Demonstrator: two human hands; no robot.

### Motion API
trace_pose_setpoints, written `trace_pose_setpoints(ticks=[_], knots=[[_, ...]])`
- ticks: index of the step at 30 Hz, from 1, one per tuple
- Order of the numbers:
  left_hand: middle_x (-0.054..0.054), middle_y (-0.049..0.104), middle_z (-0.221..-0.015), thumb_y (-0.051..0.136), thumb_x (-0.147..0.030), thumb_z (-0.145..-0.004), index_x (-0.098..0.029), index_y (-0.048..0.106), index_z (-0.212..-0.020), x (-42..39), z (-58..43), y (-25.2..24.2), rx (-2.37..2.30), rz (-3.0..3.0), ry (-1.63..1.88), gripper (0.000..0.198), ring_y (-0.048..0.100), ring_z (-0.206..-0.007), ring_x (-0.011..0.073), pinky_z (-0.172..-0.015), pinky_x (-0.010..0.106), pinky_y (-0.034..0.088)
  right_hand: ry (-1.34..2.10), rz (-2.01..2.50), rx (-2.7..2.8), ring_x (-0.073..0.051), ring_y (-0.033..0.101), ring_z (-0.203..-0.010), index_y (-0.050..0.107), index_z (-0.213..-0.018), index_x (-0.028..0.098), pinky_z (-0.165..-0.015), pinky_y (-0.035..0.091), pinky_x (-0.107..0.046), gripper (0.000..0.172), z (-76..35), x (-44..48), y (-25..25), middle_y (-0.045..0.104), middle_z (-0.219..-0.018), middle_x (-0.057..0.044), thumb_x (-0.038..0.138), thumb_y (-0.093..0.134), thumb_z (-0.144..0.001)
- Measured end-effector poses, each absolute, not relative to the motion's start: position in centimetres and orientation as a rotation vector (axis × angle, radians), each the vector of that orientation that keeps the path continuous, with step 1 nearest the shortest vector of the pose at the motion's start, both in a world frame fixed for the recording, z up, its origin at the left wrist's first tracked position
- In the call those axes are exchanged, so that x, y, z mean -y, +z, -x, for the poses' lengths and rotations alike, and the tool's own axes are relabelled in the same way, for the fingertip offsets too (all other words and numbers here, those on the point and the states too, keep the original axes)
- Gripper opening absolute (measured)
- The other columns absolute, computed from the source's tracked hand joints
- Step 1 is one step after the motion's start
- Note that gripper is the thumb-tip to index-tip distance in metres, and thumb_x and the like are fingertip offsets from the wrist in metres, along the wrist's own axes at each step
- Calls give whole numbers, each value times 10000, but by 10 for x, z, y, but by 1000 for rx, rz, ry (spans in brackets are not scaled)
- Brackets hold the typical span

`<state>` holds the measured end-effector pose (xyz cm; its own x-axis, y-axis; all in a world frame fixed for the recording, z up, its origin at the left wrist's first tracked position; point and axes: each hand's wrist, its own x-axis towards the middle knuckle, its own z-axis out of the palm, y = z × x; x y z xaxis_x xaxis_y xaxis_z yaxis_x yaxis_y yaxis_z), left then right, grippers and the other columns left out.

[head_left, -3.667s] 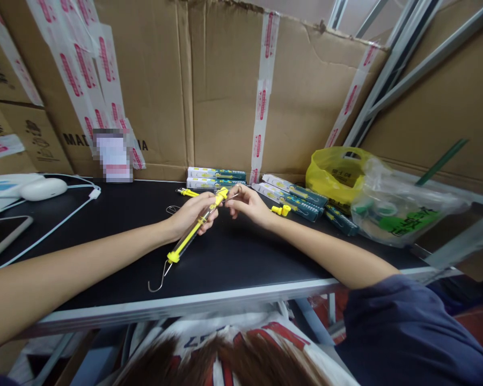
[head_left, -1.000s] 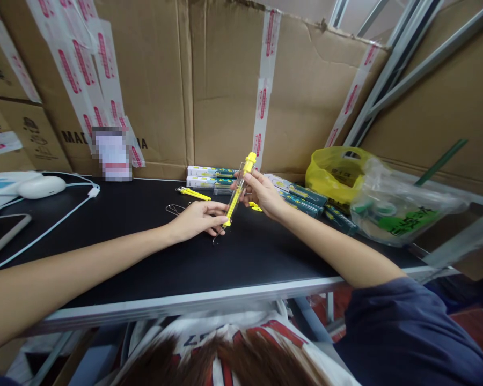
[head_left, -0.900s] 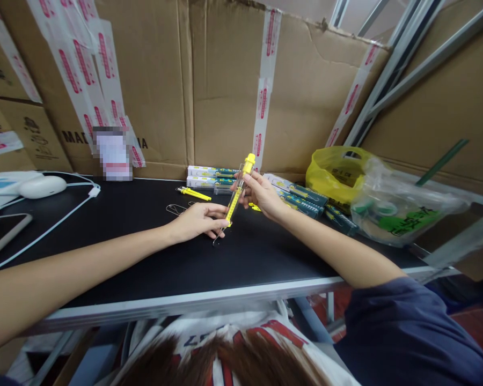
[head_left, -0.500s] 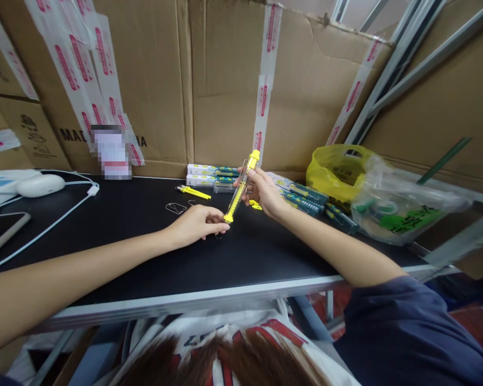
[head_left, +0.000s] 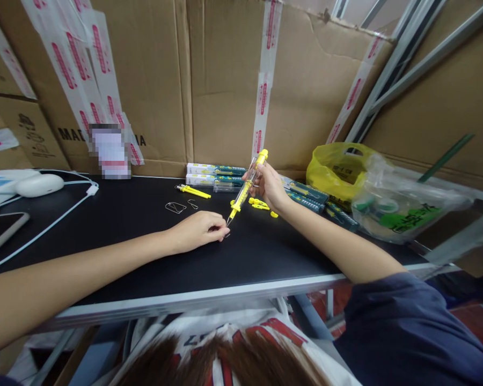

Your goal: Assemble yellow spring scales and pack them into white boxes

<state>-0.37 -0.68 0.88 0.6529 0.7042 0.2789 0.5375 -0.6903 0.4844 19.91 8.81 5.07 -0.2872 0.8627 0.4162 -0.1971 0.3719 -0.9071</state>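
My right hand (head_left: 270, 187) is closed around a clear tube with yellow ends (head_left: 247, 187), held tilted above the black tabletop, its upper end leaning right. A yellow rod shows inside the tube, and a thin metal tip (head_left: 231, 217) sticks out at the lower end. The fingers of my left hand (head_left: 209, 230) are pinched at that tip; exactly what they grip is hidden. Behind my right hand lie small yellow pieces (head_left: 258, 203). A yellow stick-like piece with a metal end (head_left: 195, 191) and bent wire clips (head_left: 176, 207) lie beyond my left hand.
Long printed boxes (head_left: 215, 174) lie along the cardboard wall (head_left: 225, 80). To the right are a yellow plastic bag (head_left: 334, 171) and a clear bag (head_left: 402, 214). White cables (head_left: 44, 228) and a phone (head_left: 4, 236) lie at left. A metal edge (head_left: 209, 295) borders the table's front.
The tube in my right hand has moved up and right, away from my left hand. A yellow lower part and metal tip now show between the tube and my left fingers.
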Motion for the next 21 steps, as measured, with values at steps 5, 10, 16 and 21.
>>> trace_pose_setpoints(ticks=[5,10,16,21], knots=[[6,575,-669,484,-332,-882,-151,601,-624,9,0,10,-920,-2471,572,336,506,-588,102,-581,217,347,1206,714,1388,-82,479,-441,450,-865,212,-408,365,-220,227,-205,-108,49,622,-684,7,435,492,-869],[12,590,-676,472,-337,-886,-147,610,-633,10,0,10,-918,-2472,572,345,510,-595,102,-587,212,353,1250,708,1410,-79,486,-432,441,-855,209,-401,387,-213,182,-202,-102,45,627,-682,11,386,482,-860],[15,593,-662,473,-337,-883,-148,620,-630,8,3,10,-889,-2520,553,349,503,-578,102,-575,217,347,1307,647,1545,-81,490,-430,441,-934,224,-387,402,-210,212,-192,-83,42,644,-723,17,415,491,-858],[11,592,-654,489,-313,-876,-151,603,-609,8,2,10,-850,-2477,542,333,514,-590,102,-586,209,355,1228,738,1393,-68,454,-420,441,-859,213,-396,388,-205,206,-206,-108,50,613,-673,20,414,480,-879]])
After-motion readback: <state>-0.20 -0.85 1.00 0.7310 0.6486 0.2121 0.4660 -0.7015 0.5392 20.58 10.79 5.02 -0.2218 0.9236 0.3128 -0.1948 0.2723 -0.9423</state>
